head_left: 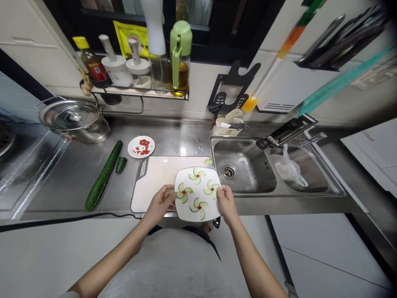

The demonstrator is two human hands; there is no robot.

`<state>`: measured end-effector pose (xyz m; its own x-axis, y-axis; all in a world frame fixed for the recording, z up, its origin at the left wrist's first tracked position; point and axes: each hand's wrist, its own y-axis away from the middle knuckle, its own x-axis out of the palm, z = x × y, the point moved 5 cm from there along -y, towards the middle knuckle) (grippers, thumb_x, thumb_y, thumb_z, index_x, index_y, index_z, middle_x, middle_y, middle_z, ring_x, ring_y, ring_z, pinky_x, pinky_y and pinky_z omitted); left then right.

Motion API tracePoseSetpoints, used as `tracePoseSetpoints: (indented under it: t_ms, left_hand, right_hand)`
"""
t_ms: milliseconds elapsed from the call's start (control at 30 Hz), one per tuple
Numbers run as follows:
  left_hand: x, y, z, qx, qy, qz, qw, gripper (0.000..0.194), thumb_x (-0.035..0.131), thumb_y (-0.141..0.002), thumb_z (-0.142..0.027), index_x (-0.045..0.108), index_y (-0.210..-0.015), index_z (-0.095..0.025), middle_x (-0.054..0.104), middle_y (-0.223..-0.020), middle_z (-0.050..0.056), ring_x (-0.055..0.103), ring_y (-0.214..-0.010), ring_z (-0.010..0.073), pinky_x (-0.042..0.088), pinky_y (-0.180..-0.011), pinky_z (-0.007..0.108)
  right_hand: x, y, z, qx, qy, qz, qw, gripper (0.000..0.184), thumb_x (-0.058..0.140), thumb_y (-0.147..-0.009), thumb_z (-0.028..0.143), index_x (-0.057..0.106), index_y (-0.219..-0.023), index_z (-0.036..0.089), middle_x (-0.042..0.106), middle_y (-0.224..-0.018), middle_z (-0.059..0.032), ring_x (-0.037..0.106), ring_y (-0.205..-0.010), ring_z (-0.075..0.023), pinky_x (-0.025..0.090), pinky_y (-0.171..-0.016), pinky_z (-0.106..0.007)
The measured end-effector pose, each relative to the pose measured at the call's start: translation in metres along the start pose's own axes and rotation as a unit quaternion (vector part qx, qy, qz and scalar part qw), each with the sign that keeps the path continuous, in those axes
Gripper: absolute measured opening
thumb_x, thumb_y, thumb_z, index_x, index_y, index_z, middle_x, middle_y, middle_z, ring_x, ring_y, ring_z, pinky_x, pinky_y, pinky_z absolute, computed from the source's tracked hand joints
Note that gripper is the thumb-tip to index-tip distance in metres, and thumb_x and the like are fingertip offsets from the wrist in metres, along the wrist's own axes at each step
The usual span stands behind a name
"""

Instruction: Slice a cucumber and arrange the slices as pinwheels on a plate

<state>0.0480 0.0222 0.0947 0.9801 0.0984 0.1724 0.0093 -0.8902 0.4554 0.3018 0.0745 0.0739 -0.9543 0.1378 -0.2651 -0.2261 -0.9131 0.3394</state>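
Observation:
A white square plate [203, 213] carries several pinwheel flowers made of cucumber slices [197, 175] with red centres. My left hand [161, 203] grips the plate's left edge and my right hand [226, 202] grips its right edge. The plate is held over the near right corner of a white cutting board [151, 182]. One loose cucumber slice [209, 162] lies at the board's far right corner. A dark knife handle [216, 222] pokes out below the plate.
A whole cucumber [102, 177] and a cut end piece [120, 164] lie left of the board. A small dish of red bits [141, 147] sits behind. A steel pot [74, 121] is far left. The sink [248, 169] with faucet [287, 131] is right.

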Motion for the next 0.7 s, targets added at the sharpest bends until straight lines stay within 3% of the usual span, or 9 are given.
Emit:
tracePoseSetpoints:
  t_ms: [100, 267, 433, 500, 600, 700]
  left_hand:
    - [0.017, 0.003, 0.003, -0.012, 0.017, 0.037, 0.999, 0.052, 0.069, -0.071, -0.055, 0.053, -0.105, -0.019, 0.062, -0.072, -0.003, 0.062, -0.063, 0.0129, 0.051, -0.057, 0.024]
    - [0.031, 0.005, 0.009, -0.025, 0.021, 0.075, 0.997, 0.052, 0.070, -0.072, -0.053, 0.053, -0.107, -0.018, 0.061, -0.074, -0.002, 0.061, -0.067, 0.0125, 0.052, -0.060, 0.025]
    - [0.039, 0.006, 0.012, -0.008, 0.005, 0.107, 0.994, 0.047, 0.067, -0.076, -0.050, 0.055, -0.109, -0.019, 0.060, -0.075, -0.002, 0.059, -0.068, 0.0118, 0.050, -0.061, 0.024]
    - [0.046, 0.008, 0.014, -0.004, -0.006, 0.136, 0.991, 0.045, 0.066, -0.078, -0.050, 0.056, -0.109, -0.019, 0.061, -0.076, -0.001, 0.059, -0.067, 0.0118, 0.049, -0.063, 0.025]
    - [0.060, 0.013, 0.016, 0.000, -0.059, 0.207, 0.976, 0.043, 0.064, -0.080, -0.049, 0.061, -0.108, -0.018, 0.064, -0.081, 0.002, 0.057, -0.069, 0.0123, 0.046, -0.065, 0.026]
    - [0.063, 0.019, 0.018, 0.021, -0.140, 0.247, 0.958, 0.039, 0.063, -0.081, -0.046, 0.066, -0.107, -0.018, 0.066, -0.087, 0.003, 0.055, -0.075, 0.0134, 0.043, -0.070, 0.027]
  right_hand:
    - [-0.015, 0.008, -0.005, 0.052, -0.064, 0.000, 0.997, 0.044, 0.067, -0.064, 0.059, 0.049, -0.085, 0.025, 0.060, -0.068, 0.0028, 0.055, -0.062, -0.0172, 0.043, -0.057, -0.027]
    - [-0.035, 0.023, 0.000, 0.113, -0.147, 0.069, 0.980, 0.050, 0.080, -0.059, 0.051, 0.053, -0.092, 0.024, 0.071, -0.079, -0.0004, 0.065, -0.069, -0.0202, 0.052, -0.065, -0.032]
    - [-0.041, 0.041, 0.005, 0.155, -0.196, 0.185, 0.950, 0.050, 0.080, -0.066, 0.045, 0.059, -0.104, 0.021, 0.073, -0.101, -0.0101, 0.070, -0.090, -0.0270, 0.054, -0.085, -0.043]
    - [-0.050, 0.043, 0.001, 0.168, -0.199, 0.202, 0.944, 0.048, 0.078, -0.069, 0.046, 0.061, -0.106, 0.020, 0.073, -0.104, -0.0119, 0.070, -0.095, -0.0283, 0.052, -0.090, -0.046]
    - [-0.088, 0.040, -0.011, 0.188, -0.184, 0.179, 0.948, 0.048, 0.080, -0.065, 0.046, 0.064, -0.104, 0.022, 0.073, -0.106, -0.0113, 0.069, -0.098, -0.0290, 0.052, -0.092, -0.046]
    - [-0.153, 0.042, -0.026, 0.227, -0.118, 0.148, 0.955, 0.044, 0.084, -0.056, 0.043, 0.068, -0.093, 0.025, 0.073, -0.103, -0.0129, 0.070, -0.095, -0.0316, 0.055, -0.088, -0.043]
